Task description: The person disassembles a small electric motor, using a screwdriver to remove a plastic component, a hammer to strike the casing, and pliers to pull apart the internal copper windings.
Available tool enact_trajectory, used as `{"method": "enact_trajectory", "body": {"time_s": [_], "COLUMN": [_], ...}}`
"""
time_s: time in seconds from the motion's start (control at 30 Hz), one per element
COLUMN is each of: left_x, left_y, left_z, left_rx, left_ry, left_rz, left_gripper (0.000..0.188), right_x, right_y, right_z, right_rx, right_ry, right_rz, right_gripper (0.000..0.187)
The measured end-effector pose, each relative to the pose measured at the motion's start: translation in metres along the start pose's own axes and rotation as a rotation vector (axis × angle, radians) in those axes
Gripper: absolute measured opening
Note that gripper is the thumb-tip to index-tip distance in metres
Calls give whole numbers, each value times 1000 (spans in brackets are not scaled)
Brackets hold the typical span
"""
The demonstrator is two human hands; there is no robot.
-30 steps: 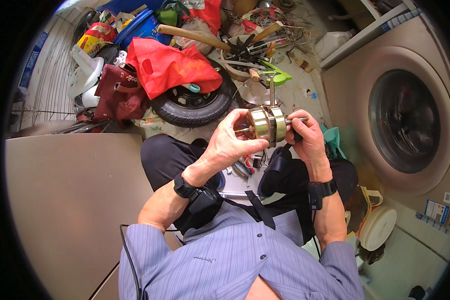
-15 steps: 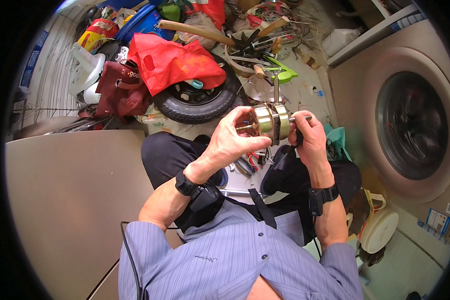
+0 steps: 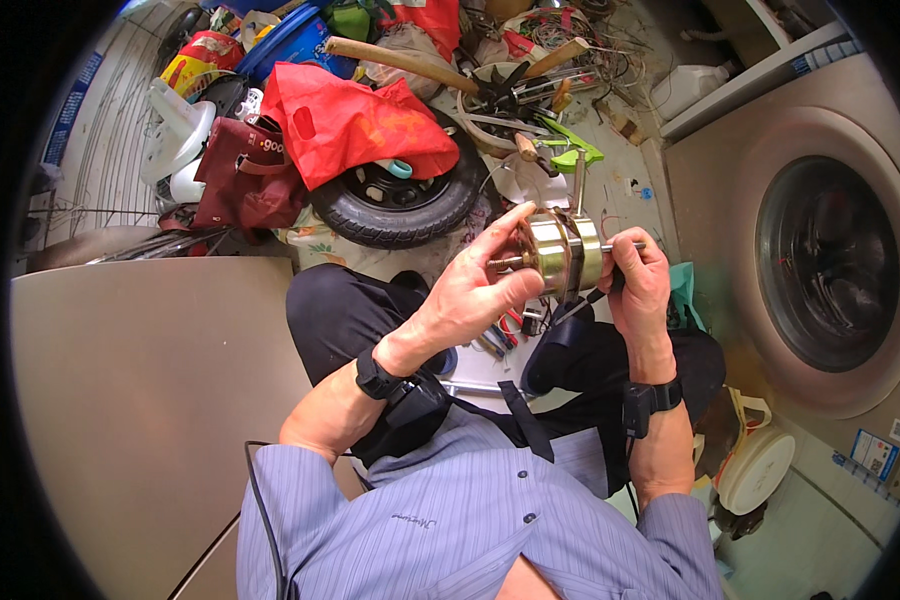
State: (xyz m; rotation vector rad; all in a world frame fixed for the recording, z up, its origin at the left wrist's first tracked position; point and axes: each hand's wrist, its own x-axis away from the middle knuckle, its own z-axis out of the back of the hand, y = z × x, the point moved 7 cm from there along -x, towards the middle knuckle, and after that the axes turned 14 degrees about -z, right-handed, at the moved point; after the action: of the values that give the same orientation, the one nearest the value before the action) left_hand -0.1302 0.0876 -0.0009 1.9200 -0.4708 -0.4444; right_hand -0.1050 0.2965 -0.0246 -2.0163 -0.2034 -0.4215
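Above my knees I hold a small electric motor [image 3: 562, 252] with a shiny brass-coloured round housing, a dark band around its middle and a metal bracket standing up behind. My left hand [image 3: 467, 290] grips its left end between thumb and fingers, beside a threaded shaft [image 3: 510, 263]. At the other end my right hand [image 3: 638, 285] is closed, its fingertips at the thin plain shaft. It also holds a black-handled screwdriver [image 3: 591, 297], the thin blade slanting down and left below the housing. The palm side of the right hand is hidden.
Pliers and other hand tools [image 3: 495, 340] lie on the floor between my feet. Ahead are a tyre [image 3: 400, 215] under a red bag [image 3: 355, 125], a wooden-handled tool [image 3: 400, 62] and tangled wires. A washing machine [image 3: 715, 185] stands right, a smooth panel [image 3: 150, 370] left.
Both hands and the motor have shifted slightly to the right. The motor has turned a little, and the screwdriver blade now shows below the housing. The left fingers have straightened somewhat.
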Motion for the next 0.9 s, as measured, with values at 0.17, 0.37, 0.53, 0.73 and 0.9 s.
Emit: {"method": "enact_trajectory", "body": {"time_s": [0.17, 0.37, 0.53, 0.73, 0.9], "left_x": [1, 1, -2, -3, 0], "left_y": [3, 2, -2, -4, -2], "left_z": [-3, 1, 4, 5, 6], "left_rx": [27, 35, 60, 58, 67], "left_ry": [-48, -39, 21, 23, 19], "left_rz": [-113, -100, -105, -111, -108], "left_gripper": [81, 62, 56, 62, 69], "right_x": [6, 9, 13, 8, 12], "right_y": [-4, 3, -3, -4, -3], "right_z": [1, 5, -11, 1, -2], "right_rx": [-7, -25, -137, -85, -58], "right_ry": [23, 47, -61, -80, -41], "right_rz": [20, -20, -19, 57, 69], "right_gripper": [23, 22, 18, 12, 14]}}
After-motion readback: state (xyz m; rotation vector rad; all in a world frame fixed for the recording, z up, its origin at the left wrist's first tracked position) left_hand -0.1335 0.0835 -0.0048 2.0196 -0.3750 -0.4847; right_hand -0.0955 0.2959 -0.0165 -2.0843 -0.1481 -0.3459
